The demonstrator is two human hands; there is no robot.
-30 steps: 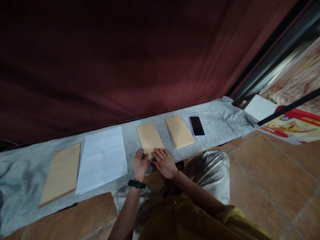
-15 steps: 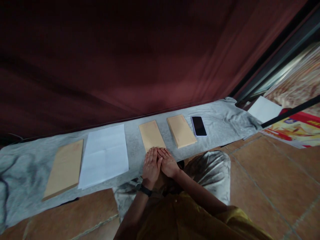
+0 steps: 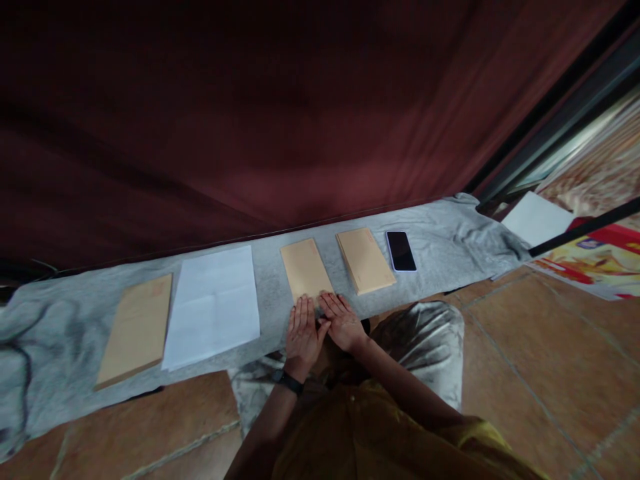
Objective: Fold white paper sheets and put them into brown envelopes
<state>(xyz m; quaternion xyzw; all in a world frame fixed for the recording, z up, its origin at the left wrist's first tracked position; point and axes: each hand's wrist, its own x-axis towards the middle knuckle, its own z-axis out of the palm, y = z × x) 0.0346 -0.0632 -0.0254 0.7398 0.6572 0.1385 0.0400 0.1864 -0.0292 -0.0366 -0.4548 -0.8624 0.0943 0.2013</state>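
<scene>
A brown paper envelope (image 3: pixel 306 267) lies on the grey cloth in front of me. My left hand (image 3: pixel 303 333) rests flat on its near end, fingers stretched out, with a dark watch on the wrist. Beside it my right hand (image 3: pixel 343 323) also lies flat over the near edge, its fingers extended. The two thumbs come close together, and the hands cover the near end of the envelope. To the right is a stack of brown envelopes (image 3: pixel 365 260). Left of my hands are white paper sheets (image 3: pixel 213 307), and beyond them a thicker brown envelope stack (image 3: pixel 135 330).
A phone (image 3: pixel 401 251) with a dark screen lies right of the envelopes on the grey cloth (image 3: pixel 440 233). A dark red curtain (image 3: pixel 280 133) hangs behind. At the right are a dark frame, a white sheet (image 3: pixel 537 219) and a red and yellow printed package (image 3: pixel 600 260).
My fingertips have moved slightly apart on the near end of the envelope, the right hand shifting a little to the right. The whole view has shifted slightly.
</scene>
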